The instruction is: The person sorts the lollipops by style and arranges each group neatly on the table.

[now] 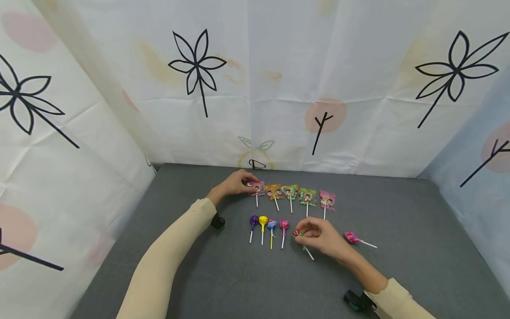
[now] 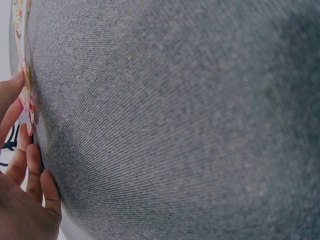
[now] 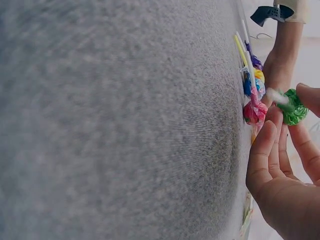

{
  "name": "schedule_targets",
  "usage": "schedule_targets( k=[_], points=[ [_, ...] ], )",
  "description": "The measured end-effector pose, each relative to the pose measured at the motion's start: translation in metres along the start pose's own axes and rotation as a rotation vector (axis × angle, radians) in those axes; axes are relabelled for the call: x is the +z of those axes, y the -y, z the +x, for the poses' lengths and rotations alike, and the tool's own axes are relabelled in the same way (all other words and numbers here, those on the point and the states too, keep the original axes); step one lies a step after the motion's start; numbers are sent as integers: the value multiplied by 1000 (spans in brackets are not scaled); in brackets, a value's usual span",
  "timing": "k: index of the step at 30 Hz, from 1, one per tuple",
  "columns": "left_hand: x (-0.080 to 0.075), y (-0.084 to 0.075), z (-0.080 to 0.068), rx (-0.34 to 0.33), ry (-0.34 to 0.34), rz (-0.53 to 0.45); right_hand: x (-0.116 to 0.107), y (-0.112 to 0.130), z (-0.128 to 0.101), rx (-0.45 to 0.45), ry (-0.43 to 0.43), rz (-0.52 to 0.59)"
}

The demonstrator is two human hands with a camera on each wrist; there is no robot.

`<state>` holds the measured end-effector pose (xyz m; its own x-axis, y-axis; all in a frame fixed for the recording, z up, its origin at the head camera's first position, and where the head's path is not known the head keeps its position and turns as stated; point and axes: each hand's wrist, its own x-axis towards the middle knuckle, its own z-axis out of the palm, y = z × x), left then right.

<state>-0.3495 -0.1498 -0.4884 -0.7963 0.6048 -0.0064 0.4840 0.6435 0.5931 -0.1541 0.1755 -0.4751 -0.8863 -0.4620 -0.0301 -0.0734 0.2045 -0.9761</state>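
Observation:
With its thumb and fingertips, my left hand pinches the edge of a flat pink-wrapped lollipop, leftmost in the back row. That packet shows at the left edge of the left wrist view, by the fingertips. My right hand pinches a round lollipop in a green and red wrapper between thumb and forefinger, its white stick angled down toward me. Its green wrapper shows clearly in the right wrist view. Just left of this hand lies a pink round lollipop.
Beside the pinched packet, the back row continues with orange, green and pink packets. Purple, yellow and blue round lollipops form the front row. Another pink lollipop lies at the right on the grey table.

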Motion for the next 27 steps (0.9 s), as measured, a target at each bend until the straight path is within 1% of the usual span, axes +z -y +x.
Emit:
schedule_targets(
  k=[10, 15, 18, 25, 27],
  points=[
    [-1, -1, -1, 17, -3, -6, 2, -1, 7, 26, -69, -36],
    [-2, -2, -1, -1, 3, -15, 3, -2, 10, 31, -107, -29],
    [-2, -2, -1, -1, 4, -14, 3, -1, 12, 35, -115, -32],
    [-2, -1, 0, 29, 2, -5, 4, 0, 15, 44, -124, -3],
    [-2, 0, 0, 26, 4, -6, 4, 0, 16, 40, -125, -10]
  ],
)
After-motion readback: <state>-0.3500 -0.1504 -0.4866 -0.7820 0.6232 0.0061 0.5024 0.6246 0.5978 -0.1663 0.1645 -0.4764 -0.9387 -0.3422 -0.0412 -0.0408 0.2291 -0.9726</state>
